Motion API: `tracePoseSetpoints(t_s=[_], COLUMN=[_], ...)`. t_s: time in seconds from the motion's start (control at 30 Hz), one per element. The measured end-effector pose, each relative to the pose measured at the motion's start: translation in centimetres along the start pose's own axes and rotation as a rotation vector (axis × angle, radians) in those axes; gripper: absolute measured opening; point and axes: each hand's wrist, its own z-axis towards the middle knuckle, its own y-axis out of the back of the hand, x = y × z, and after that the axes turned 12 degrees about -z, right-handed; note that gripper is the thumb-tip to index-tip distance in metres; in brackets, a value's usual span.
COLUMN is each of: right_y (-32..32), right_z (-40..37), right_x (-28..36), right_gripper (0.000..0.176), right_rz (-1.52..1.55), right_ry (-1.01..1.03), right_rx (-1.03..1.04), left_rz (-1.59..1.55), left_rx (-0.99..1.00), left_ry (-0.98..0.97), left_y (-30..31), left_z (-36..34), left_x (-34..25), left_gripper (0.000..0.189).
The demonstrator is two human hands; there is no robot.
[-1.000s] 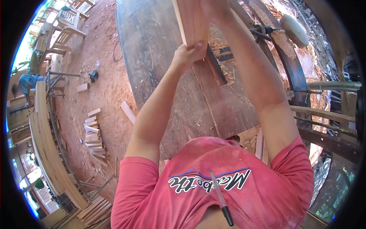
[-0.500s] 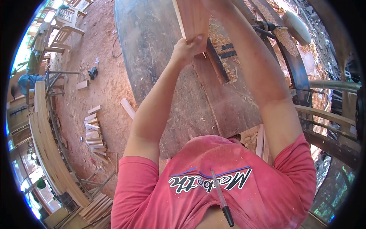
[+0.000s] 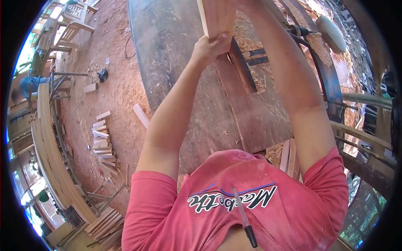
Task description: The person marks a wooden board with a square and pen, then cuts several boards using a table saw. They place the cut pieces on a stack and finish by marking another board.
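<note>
My left hand (image 3: 206, 49) is closed around the near end of a wooden board (image 3: 218, 19), with the thumb lying over its face. The board stands tilted and runs out past the top edge of the view. My right forearm (image 3: 289, 62) stretches up to the top edge beside the board, where the hand is cut off and its fingers are hidden. Below the board lies a dark bar (image 3: 243, 69) on the worn wooden table (image 3: 167, 54). Wood shavings (image 3: 244, 31) are heaped to the right of the board.
Cut wood blocks (image 3: 102, 144) lie in a row on the dirt floor at left. Beyond them are long planks (image 3: 50, 159) and wooden chairs (image 3: 73, 31). A person in blue (image 3: 31, 87) is at far left. Metal rails (image 3: 364, 97) stand at right.
The board and my left hand have shifted slightly right and up in the view. The surroundings have also shifted a little. My left hand keeps its grip.
</note>
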Motion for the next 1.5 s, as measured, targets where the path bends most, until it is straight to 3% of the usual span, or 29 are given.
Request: tracePoseSetpoints(t_s=[0.53,0.6,0.7,0.83,1.03,1.1,1.2,1.5], right_y=[-0.8,-0.5,-0.3,-0.9,-1.3,-1.2,-1.3,-1.3], right_z=[1.4,1.5,1.6,2.0,2.1,2.4,3.3,4.3], right_x=[-1.6,-1.4,-1.2,-1.5,-1.3,-1.3,-2.6,-4.1], right_gripper=[0.044,0.043,0.041,0.040,0.040,0.041,0.041,0.042], right_rz=[0.039,-0.059,-0.118,0.001,0.026,0.009,-0.009,-0.055], right_ry=[0.065,0.034,0.008,0.015,-0.043,-0.079,0.025,0.016], right_rx=[-0.025,-0.032,-0.001,0.014,-0.025,-0.014,-0.013,0.021], left_rz=[-0.065,0.006,-0.085,-0.180,-0.039,-0.117,-0.197,-0.206], left_rx=[0.004,0.013,0.034,0.051,-0.003,0.034,0.012,-0.005], left_ry=[0.006,0.079,0.066,0.077,0.059,0.132,0.096,0.072], left_y=[0.4,0.4,0.6,0.5,0.8,1.0,1.0,1.2], left_z=[0.9,1.0,1.3,2.3,2.7,2.5,3.2,4.4], left_x=[-0.7,-1.0,-0.8,0.1,-0.7,-1.6,-1.0,-0.6], left_gripper=[0.075,0.065,0.072,0.072,0.065,0.067,0.068,0.067])
